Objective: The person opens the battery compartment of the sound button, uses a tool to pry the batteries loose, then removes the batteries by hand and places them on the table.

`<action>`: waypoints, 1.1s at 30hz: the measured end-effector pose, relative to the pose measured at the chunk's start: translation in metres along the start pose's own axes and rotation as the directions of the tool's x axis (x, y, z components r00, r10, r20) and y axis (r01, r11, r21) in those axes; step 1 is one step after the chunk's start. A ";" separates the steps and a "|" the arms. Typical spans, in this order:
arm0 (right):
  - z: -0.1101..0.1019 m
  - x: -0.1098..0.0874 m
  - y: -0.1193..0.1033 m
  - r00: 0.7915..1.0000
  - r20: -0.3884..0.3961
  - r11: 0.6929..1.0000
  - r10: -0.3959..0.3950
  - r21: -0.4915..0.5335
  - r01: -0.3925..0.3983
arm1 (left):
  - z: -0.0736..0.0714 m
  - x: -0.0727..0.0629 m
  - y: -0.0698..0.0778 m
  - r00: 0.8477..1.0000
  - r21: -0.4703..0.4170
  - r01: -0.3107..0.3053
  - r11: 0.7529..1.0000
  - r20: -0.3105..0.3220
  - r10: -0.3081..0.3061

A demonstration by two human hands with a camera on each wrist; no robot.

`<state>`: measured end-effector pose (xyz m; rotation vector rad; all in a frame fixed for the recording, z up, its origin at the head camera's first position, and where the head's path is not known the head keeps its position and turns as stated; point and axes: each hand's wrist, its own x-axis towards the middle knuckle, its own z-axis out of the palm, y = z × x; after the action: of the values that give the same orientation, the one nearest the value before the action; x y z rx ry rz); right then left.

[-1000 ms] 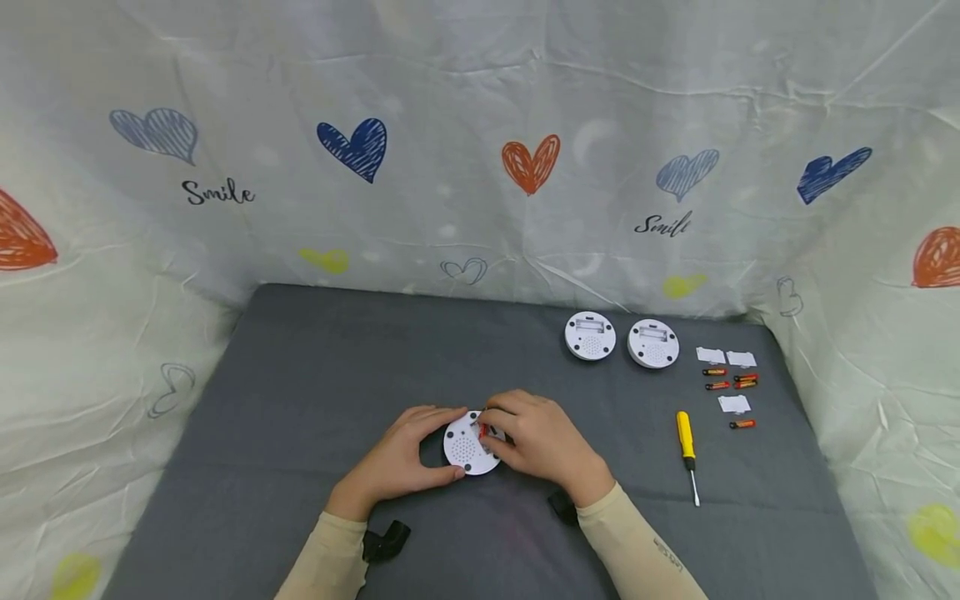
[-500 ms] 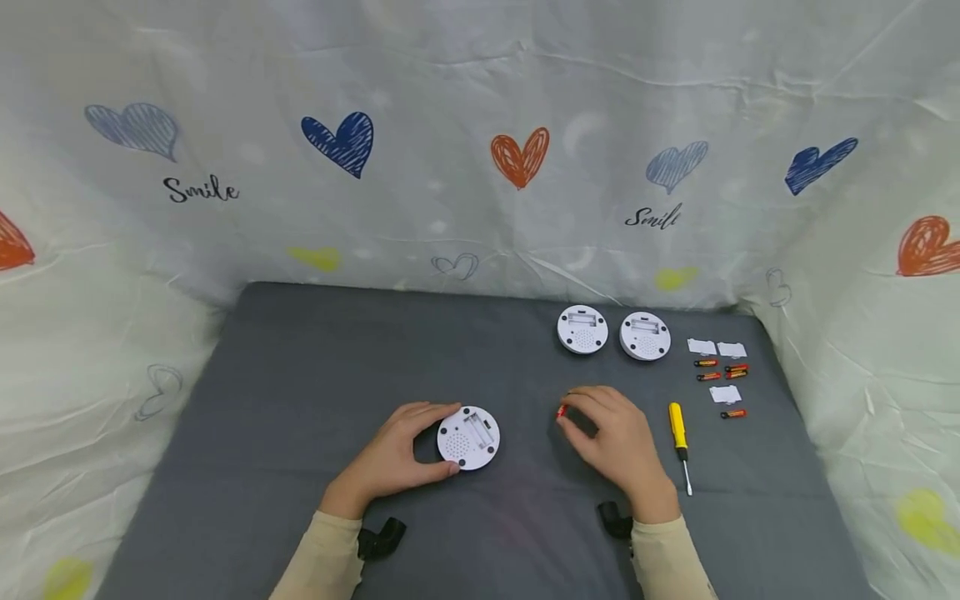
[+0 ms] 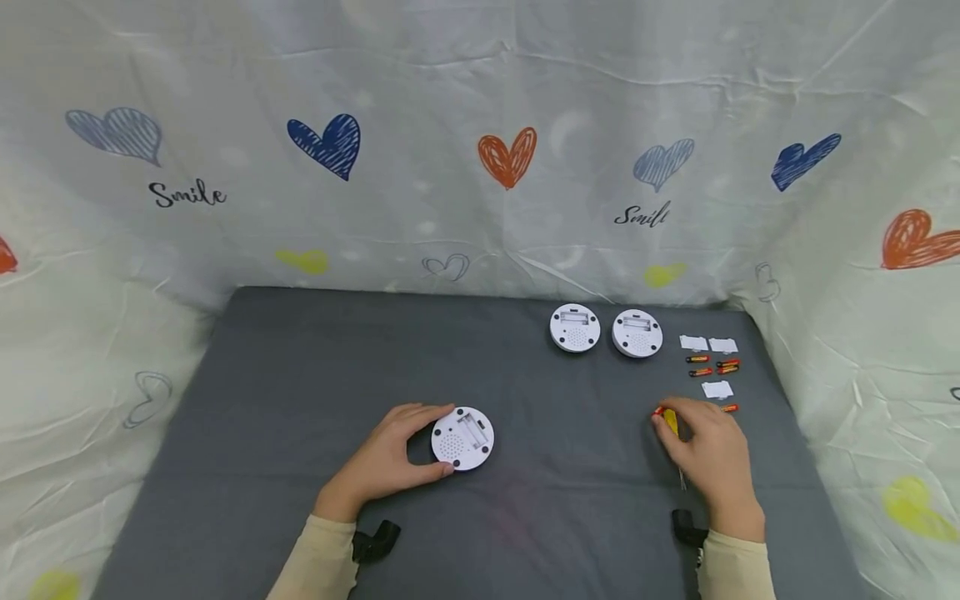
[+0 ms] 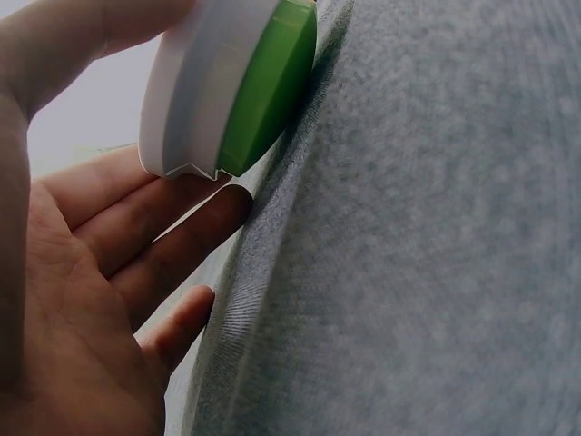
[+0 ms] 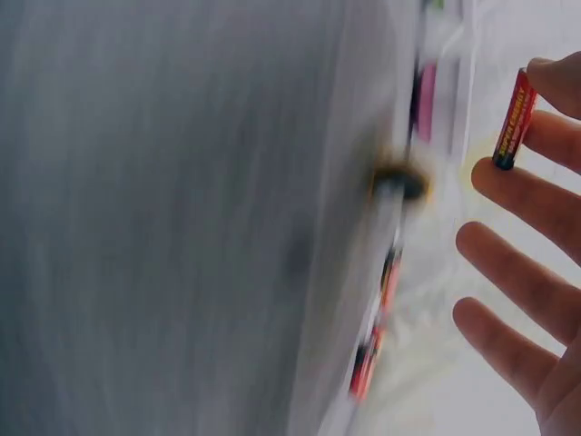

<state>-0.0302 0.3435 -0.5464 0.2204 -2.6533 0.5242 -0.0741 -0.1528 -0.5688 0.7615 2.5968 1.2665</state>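
A round white battery-powered device (image 3: 462,438) lies with its underside up, showing speaker holes, dark feet and a battery compartment with no battery in it. My left hand (image 3: 381,460) grips its rim between thumb and forefinger. From the side, in the left wrist view, the device (image 4: 204,86) has a white body and a green part against the cloth. Between thumb and fingertips my right hand (image 3: 708,454) pinches a small red battery (image 5: 515,120), the other fingers spread. This hand hovers over the yellow-handled screwdriver (image 3: 671,422), overlapping much of it in the head view.
Two similar white devices (image 3: 575,327) stand at the back edge of the grey cloth (image 3: 337,358). To their right are white battery covers (image 3: 717,389) and several loose batteries (image 3: 697,359). A patterned white curtain (image 3: 397,192) hangs behind and at both sides.
My right hand has left the device's battery compartment and swung right with the red battery, reaching the screwdriver. My left hand keeps its hold on the device. The head view shifts slightly.
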 end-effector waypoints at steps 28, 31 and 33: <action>-0.038 -0.025 0.056 0.831 0.171 0.835 0.530 -0.279 -0.475 | -0.002 -0.002 0.002 1.000 0.010 0.005 1.000 0.003 -0.005; -0.038 -0.025 0.056 0.809 0.190 0.820 0.556 -0.287 -0.495 | -0.002 -0.002 0.003 1.000 0.008 0.002 1.000 0.003 -0.002; -0.037 -0.025 0.057 0.807 0.197 0.819 0.557 -0.292 -0.494 | -0.002 -0.002 0.003 1.000 0.007 -0.001 1.000 0.003 0.001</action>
<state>-0.0070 0.4119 -0.5444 -0.5853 -3.0139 0.3635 -0.0724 -0.1536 -0.5650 0.7655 2.6002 1.2562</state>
